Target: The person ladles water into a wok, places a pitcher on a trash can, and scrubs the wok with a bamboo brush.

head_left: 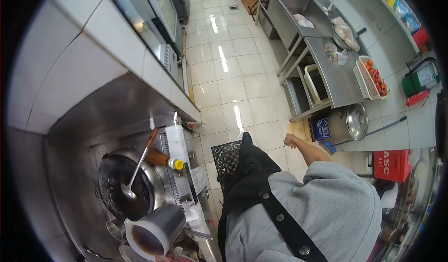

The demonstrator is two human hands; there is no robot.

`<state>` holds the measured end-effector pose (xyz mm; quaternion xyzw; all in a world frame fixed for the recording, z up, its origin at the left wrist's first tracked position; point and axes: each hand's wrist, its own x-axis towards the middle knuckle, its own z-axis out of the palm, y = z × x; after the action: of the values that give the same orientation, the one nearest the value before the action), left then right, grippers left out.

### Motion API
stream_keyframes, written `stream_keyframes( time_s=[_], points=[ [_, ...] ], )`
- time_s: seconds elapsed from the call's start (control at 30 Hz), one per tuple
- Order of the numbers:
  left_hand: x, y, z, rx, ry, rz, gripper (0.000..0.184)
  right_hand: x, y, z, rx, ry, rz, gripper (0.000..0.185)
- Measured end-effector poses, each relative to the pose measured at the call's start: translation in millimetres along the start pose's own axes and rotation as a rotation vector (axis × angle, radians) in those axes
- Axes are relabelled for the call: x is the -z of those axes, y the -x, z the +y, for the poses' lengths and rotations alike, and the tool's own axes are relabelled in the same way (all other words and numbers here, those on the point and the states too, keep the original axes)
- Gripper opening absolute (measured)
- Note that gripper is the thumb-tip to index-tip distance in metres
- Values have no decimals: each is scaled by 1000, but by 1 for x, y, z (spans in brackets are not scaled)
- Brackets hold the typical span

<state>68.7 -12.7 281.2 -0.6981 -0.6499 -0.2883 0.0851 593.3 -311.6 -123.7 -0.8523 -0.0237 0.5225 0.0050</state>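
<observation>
- Jug (pixel 170 217), one: lower left of the frame, dark liquid inside, just below the wok (pixel 109 185).
- Left hand (pixel 174 256): mostly cut off by the bottom edge, beside the jug; I cannot tell how its fingers close.
- Right hand (pixel 291 141): centre right, fingers curled narrow, nothing visible in them.
- Ladle (pixel 140 165): in the wok, upper left of the jug.
- Bottle (pixel 158 158): yellow cap, at the wok's edge.
- Handling, my judgement: keep the jug level, slow, clear of ladle and bottle.

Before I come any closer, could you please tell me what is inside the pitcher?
Inside the pitcher there is dark brown liquid. The liquid hides the bottom, so whether anything lies beneath its surface cannot be seen.
</observation>
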Motion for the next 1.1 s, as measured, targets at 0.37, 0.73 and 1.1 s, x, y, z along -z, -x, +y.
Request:
stream_keyframes(
  time_s=[0.37, 0.73, 1.1],
  points=[
    [-117, -36, 279, 659, 1531, -538, 22, 43, -87, 65, 146, -317, -99, 27],
    [-262, -79, 592, 443, 1604, -1135, 16, 288, -109, 28, 331, -804, 544, 34],
    [-441, -144, 931, 235, 1582, -1405, 15, 105, -223, 142, 0, -303, 183, 19]
  ],
)
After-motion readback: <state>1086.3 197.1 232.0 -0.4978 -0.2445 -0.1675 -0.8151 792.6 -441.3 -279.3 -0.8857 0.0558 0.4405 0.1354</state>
